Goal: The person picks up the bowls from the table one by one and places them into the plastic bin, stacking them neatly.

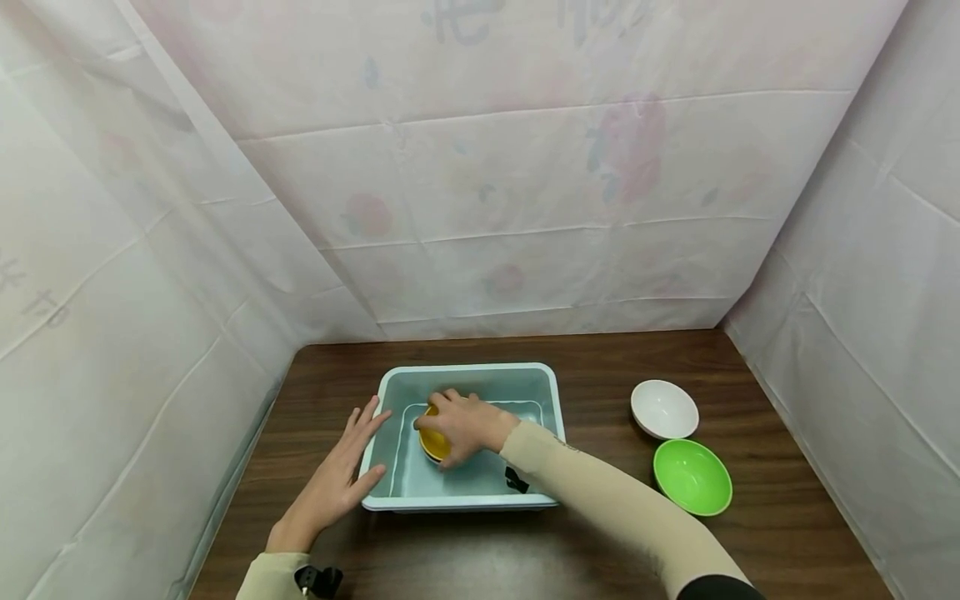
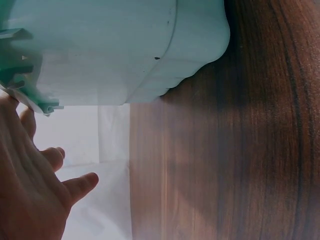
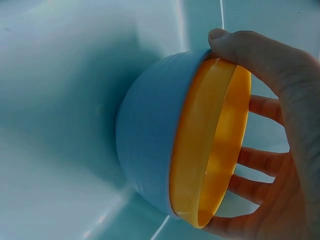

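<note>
A pale blue-green plastic basin [image 1: 465,503] stands on the table, and inside it a yellow bowl [image 3: 232,135] sits nested in a blue bowl [image 3: 147,130]. My right hand [image 1: 467,427] reaches down over them, gripping across the yellow bowl's rim. In the right wrist view the thumb [image 3: 250,47] lies at one side of the two rims and the fingers spread along the other. My left hand [image 1: 337,479] is at the basin's left rim, its fingers straight and spread, fingertips right at the edge. The left wrist view shows the basin's outer wall beside it.
To the right of the basin, a white bowl [image 1: 664,409] and a green bowl [image 1: 693,477] lie on the dark wooden table [image 1: 600,542], one just behind the other. White printed sheets [image 1: 525,192] hang around the back and both sides.
</note>
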`<state>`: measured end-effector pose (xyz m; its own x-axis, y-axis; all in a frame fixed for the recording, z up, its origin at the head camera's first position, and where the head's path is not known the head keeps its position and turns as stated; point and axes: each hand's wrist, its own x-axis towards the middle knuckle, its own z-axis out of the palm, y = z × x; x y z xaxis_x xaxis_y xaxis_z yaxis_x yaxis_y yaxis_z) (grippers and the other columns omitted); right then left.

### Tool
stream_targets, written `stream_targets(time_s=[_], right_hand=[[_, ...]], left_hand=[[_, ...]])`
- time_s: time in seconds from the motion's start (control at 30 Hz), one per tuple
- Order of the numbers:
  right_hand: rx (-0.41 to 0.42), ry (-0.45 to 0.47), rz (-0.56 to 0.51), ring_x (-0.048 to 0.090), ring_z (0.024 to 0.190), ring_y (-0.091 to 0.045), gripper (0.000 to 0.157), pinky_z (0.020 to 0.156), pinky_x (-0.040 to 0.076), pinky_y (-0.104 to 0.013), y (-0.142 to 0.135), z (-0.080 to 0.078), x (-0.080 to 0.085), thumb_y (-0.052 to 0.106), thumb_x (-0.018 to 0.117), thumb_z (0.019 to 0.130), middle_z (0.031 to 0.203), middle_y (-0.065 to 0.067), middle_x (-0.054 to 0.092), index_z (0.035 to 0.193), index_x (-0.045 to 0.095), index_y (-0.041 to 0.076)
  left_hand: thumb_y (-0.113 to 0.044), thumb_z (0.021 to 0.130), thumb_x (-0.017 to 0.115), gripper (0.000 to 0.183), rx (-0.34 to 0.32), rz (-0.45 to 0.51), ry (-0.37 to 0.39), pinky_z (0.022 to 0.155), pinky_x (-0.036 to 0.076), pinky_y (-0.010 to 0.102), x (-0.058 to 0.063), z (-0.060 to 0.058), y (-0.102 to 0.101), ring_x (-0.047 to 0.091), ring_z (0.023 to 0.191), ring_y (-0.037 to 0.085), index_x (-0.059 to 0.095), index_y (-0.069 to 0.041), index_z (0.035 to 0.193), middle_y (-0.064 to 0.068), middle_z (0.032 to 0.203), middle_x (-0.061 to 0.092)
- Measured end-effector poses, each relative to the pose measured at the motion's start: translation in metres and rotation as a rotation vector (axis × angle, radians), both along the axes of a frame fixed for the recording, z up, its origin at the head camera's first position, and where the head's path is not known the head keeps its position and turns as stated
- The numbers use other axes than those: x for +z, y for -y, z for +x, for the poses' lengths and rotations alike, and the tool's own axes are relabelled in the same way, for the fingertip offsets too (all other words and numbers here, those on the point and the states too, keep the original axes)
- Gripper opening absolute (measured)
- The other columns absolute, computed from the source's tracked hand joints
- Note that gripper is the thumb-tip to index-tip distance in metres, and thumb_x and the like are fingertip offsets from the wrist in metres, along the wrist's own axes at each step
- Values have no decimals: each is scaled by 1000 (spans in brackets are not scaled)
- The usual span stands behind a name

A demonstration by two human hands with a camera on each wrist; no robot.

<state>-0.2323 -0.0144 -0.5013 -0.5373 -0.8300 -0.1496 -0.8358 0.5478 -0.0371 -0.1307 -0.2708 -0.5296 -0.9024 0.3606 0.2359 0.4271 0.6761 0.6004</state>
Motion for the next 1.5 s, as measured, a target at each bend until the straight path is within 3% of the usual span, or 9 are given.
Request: stream_targets(time_s=[0.3, 0.6, 0.8, 1.2, 1.5], right_hand=[[4, 22, 9, 48, 131, -24, 74, 97, 55, -49, 1, 0, -2, 60, 78, 82, 151, -5, 46, 148, 51, 40], [8, 14, 15, 49, 131, -23, 76, 98, 55, -51, 1, 0, -2, 62, 80, 80, 151, -5, 46, 148, 51, 40], [2, 17, 23, 49, 131, -23, 78, 98, 55, -50, 2, 0, -4, 64, 81, 79, 151, -5, 46, 148, 51, 41], [5, 3, 39, 48, 133, -23, 81, 100, 53, -49, 2, 2, -4, 66, 79, 79, 151, -4, 46, 150, 50, 41], [9, -10, 38, 46, 136, -23, 81, 104, 51, -49, 2, 2, -4, 66, 79, 79, 152, -4, 46, 150, 50, 41]], left_hand=[[-24, 99, 65, 72, -6, 1, -11, 109, 24, 81, -1, -1, 1, 7, 158, 47, 32, -18, 163, 5, 175, 9], [-23, 98, 65, 72, -2, 3, -12, 109, 25, 80, 0, 0, 0, 7, 158, 47, 33, -19, 163, 9, 174, 11], [-22, 99, 65, 73, -2, -1, -18, 111, 26, 79, -2, -1, 1, 8, 158, 45, 31, -19, 163, 2, 175, 8], [-21, 98, 66, 75, -2, -3, -21, 112, 27, 76, 0, 1, 0, 9, 159, 41, 30, -24, 163, 2, 175, 10], [-23, 99, 65, 73, 1, 13, -31, 111, 27, 77, -1, 1, 0, 10, 158, 44, 31, -24, 163, 8, 174, 12]])
